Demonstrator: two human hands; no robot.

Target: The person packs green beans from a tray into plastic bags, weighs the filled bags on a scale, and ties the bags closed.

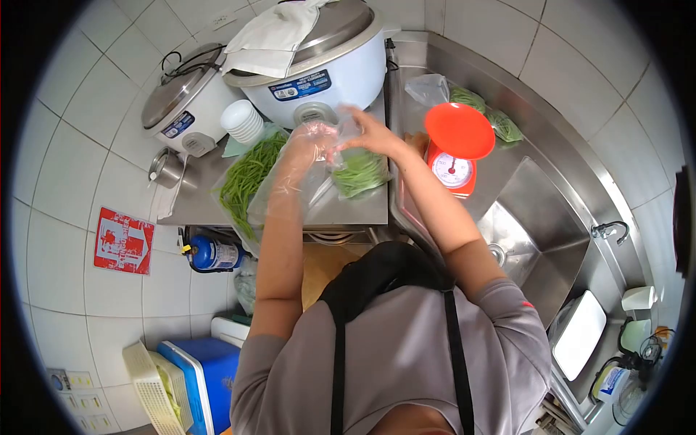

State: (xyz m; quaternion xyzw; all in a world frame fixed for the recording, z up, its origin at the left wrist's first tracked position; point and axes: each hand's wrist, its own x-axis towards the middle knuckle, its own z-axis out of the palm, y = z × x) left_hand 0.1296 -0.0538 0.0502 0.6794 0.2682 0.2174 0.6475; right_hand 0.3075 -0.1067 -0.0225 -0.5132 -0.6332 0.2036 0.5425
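Note:
My left hand [312,141] is over the steel counter, inside or behind a sheet of clear plastic bag [283,185] that runs down the forearm. Its fingers are blurred by the plastic. Opposite it, my right hand [370,135] grips the plastic's edge between thumb and fingers. Just below the hands lies a clear bag of cut green beans [359,174]. A heap of loose long green beans [250,174] lies left of my left hand, partly on plastic.
Two large rice cookers [319,72] stand behind, with a stack of white cups [242,122] in front. To the right are a red scale [453,156], more bagged greens [502,125] and a sink [540,225]. A metal pot [167,168] sits at left.

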